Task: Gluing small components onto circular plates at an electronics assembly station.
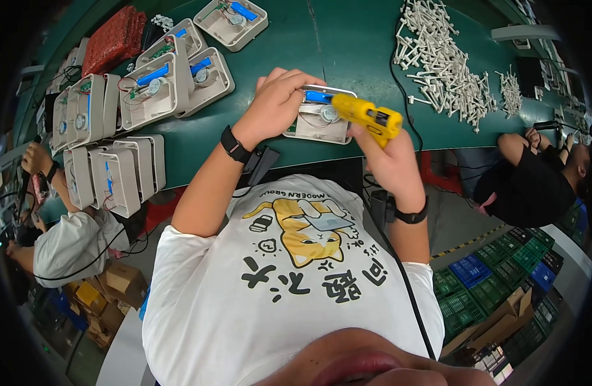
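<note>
On the far left I see another worker in a white shirt (83, 241), with one arm bent up. Next come pale boxes standing on their sides (90, 175), and behind them lies a red wrapped bundle (115, 40). More pale open boxes (155, 116) sit near them on the green table (354, 38), with blue parts and wires inside. Then comes the left hand (273, 106), with a black band on its wrist. It lies on the left end of one small pale box (328, 134), fingers bent by the far edge, but I can't tell if it is clamped on. This box is on the table, right in front of the person, with a blue part (318, 96) and a round part (328, 114) inside. The right hand (394, 164) is wrapped around a yellow gun-shaped tool (360, 112), whose front end is over the box, near both parts. To the right lie a big heap of white sticks (447, 71) and a smaller heap (511, 93). Past those sits a worker in black (527, 180).
</note>
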`<move>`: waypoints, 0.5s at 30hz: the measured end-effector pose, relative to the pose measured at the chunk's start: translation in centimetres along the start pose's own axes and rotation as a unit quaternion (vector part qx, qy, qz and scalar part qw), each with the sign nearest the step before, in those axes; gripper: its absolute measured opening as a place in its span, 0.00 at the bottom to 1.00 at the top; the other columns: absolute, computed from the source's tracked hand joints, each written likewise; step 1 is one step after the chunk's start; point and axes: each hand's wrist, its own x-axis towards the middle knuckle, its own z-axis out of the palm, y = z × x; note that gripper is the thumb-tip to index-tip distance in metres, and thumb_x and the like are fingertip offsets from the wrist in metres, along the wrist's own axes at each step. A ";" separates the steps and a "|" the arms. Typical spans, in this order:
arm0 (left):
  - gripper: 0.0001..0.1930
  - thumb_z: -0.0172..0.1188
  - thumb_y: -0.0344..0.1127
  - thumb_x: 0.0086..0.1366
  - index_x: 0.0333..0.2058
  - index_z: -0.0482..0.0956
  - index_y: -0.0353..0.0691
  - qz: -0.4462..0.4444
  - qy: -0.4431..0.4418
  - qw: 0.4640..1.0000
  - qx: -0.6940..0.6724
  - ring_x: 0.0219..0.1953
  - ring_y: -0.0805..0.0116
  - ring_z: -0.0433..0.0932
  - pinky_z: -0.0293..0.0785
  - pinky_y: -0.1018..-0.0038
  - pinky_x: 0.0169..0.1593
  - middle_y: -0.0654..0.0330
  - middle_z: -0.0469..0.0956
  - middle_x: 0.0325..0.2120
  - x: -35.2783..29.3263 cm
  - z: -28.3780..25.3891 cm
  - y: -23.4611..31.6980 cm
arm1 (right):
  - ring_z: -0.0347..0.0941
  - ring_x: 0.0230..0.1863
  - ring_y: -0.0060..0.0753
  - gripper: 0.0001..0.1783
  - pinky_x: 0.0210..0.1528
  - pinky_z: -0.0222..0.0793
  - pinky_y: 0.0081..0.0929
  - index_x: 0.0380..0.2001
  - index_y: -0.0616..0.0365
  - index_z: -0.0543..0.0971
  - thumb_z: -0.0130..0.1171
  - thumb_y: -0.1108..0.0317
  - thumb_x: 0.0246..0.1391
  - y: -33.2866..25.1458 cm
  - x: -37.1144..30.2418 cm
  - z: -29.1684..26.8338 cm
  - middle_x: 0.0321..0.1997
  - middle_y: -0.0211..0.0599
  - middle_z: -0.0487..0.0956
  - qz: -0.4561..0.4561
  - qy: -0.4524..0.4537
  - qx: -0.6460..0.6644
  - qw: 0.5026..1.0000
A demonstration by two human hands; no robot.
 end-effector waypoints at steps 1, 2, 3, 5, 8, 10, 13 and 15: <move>0.19 0.50 0.30 0.71 0.53 0.87 0.52 -0.002 -0.003 1.000 -0.002 0.50 0.61 0.73 0.60 0.62 0.60 0.67 0.83 0.42 0.2 -0.1 0.1 | 0.69 0.18 0.12 0.16 0.20 0.64 0.15 0.52 0.62 0.83 0.63 0.61 0.71 -0.1 0.2 0.4 0.28 0.26 0.81 0.010 -0.017 -0.020 1.000; 0.20 0.49 0.29 0.70 0.53 0.86 0.52 -0.003 -0.006 1.000 -0.002 0.50 0.60 0.74 0.60 0.62 0.60 0.66 0.83 0.43 0.2 -0.2 0.2 | 0.69 0.19 0.12 0.16 0.20 0.64 0.15 0.53 0.62 0.83 0.63 0.61 0.71 -0.2 0.4 0.7 0.31 0.26 0.83 0.019 -0.033 -0.040 0.998; 0.21 0.48 0.28 0.69 0.53 0.86 0.51 -0.003 -0.008 1.000 -0.001 0.51 0.59 0.74 0.60 0.62 0.59 0.65 0.83 0.43 0.3 -0.4 0.3 | 0.70 0.19 0.12 0.17 0.20 0.65 0.15 0.53 0.61 0.83 0.64 0.60 0.71 -0.3 0.4 0.9 0.33 0.27 0.84 0.026 -0.048 -0.060 0.997; 0.21 0.48 0.28 0.69 0.54 0.86 0.50 -0.002 -0.005 1.000 0.002 0.50 0.60 0.73 0.60 0.62 0.60 0.65 0.82 0.43 0.0 -0.6 0.1 | 0.70 0.20 0.12 0.17 0.20 0.66 0.15 0.53 0.62 0.83 0.64 0.60 0.71 -0.1 0.3 0.4 0.35 0.27 0.84 0.034 -0.043 -0.020 0.998; 0.23 0.48 0.27 0.67 0.55 0.86 0.50 -0.015 -0.004 1.000 -0.025 0.52 0.59 0.73 0.59 0.62 0.63 0.62 0.83 0.44 -0.4 -0.1 -0.3 | 0.71 0.21 0.13 0.18 0.21 0.69 0.17 0.54 0.63 0.82 0.64 0.61 0.70 0.8 0.1 -0.8 0.39 0.28 0.85 0.066 -0.034 0.066 0.995; 0.21 0.47 0.30 0.71 0.55 0.85 0.47 -0.040 -0.055 0.998 0.012 0.52 0.60 0.76 0.65 0.63 0.63 0.60 0.83 0.47 0.0 -0.9 0.9 | 0.72 0.21 0.14 0.18 0.21 0.70 0.19 0.54 0.63 0.82 0.64 0.61 0.70 1.7 -0.2 -0.7 0.39 0.28 0.85 0.041 -0.023 0.077 0.996; 0.19 0.49 0.31 0.73 0.55 0.85 0.43 -0.061 -0.054 0.993 -0.091 0.51 0.61 0.79 0.71 0.65 0.59 0.57 0.83 0.47 0.8 -0.9 0.2 | 0.72 0.23 0.14 0.17 0.23 0.72 0.18 0.56 0.63 0.80 0.63 0.63 0.71 2.3 -1.0 0.0 0.41 0.29 0.85 0.038 -0.063 0.047 0.996; 0.17 0.50 0.32 0.74 0.55 0.85 0.42 -0.067 -0.055 0.986 -0.140 0.51 0.62 0.81 0.74 0.66 0.58 0.56 0.84 0.48 2.6 -2.7 2.0 | 0.73 0.23 0.15 0.16 0.26 0.73 0.20 0.55 0.63 0.81 0.62 0.63 0.72 3.1 -1.0 -0.6 0.35 0.27 0.82 0.030 -0.083 0.142 0.986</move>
